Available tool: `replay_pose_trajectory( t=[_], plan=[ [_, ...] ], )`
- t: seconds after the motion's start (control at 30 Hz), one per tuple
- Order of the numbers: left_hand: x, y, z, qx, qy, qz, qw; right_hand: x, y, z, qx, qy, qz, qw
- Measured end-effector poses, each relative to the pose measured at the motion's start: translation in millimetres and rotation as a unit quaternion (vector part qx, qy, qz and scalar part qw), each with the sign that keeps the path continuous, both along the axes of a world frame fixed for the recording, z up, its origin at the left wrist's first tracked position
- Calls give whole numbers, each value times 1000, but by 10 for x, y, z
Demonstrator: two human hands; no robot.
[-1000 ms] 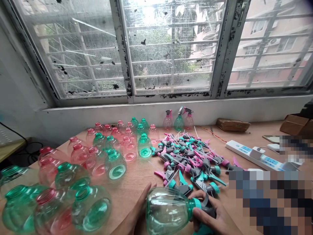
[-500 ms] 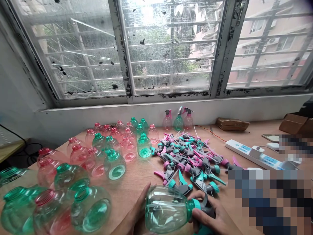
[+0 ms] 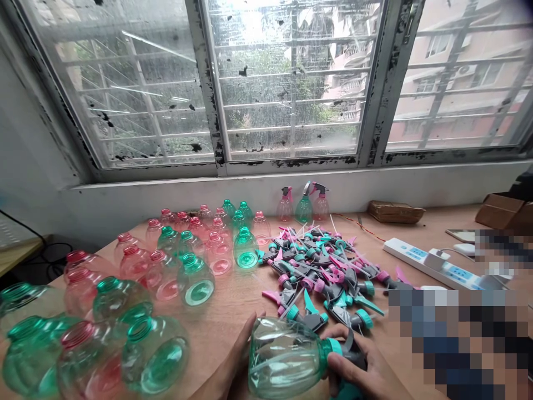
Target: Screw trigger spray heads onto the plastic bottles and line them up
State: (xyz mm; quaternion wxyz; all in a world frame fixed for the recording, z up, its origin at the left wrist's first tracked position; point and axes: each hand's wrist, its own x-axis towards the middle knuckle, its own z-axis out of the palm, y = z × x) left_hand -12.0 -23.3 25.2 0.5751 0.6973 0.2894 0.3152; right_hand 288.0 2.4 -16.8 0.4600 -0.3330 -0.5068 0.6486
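Clear green rounded plastic bottle (image 3: 285, 358): sideways between both hands.
Left hand (image 3: 233, 358): cupped by the base; cannot tell finger spread.
Right hand (image 3: 372, 364): pinching ring-shaped turquoise plastic collar (image 3: 335, 346).
Collar: best kept square to the neck.

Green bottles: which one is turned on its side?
The bottle at bottom centre, its turquoise collar gripped by the right hand; the other green bottles stand upright.

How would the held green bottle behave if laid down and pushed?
The green bottle might roll on its rounded body until the spray head catches. It's probably light: no liquid shows. Its shiny surface may feel slippery.
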Motion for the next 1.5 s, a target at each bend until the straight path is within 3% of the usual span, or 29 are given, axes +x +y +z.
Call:
replay_pose_trajectory(
  t=[0.27, 0.4, 0.53, 0.77, 0.87, 0.97, 1.2, 1.4, 1.5],
  plan=[
    [78, 17, -62, -52, -87, 14, 995, 3, -24, 17, -5, -15, -15, 1000],
    [41, 18, -135, -33, -43, 60, 997, -17, -44, 42, -25, -18, -22, 999],
    [-16, 73, -220, -4, -84, 42, 996, -26, -45, 40, -21, -11, -26, 999],
    [81, -9, -58, -48, -40, 61, 996, -9, -23, 6, -17, -2, -23, 1000],
    [38, -11, -78, -30, -23, 68, 997, -8, -20, -19, -20, 10, -26, 999],
    [14, 9, -112, -30, -55, 41, 997, -10, -23, -31, -24, 22, -19, 999],
    [115, 2, 7, -51, -88, 28, 994, -8, -14, -8, -41, 30, -12, 999],
    [17, 39, -174, -62, -111, 22, 992, -17, -34, -1, -51, 22, -14, 998],
    [41, 43, -198, -93, -112, 32, 989, -11, -47, 4, -55, -4, -13, 998]
  ],
)
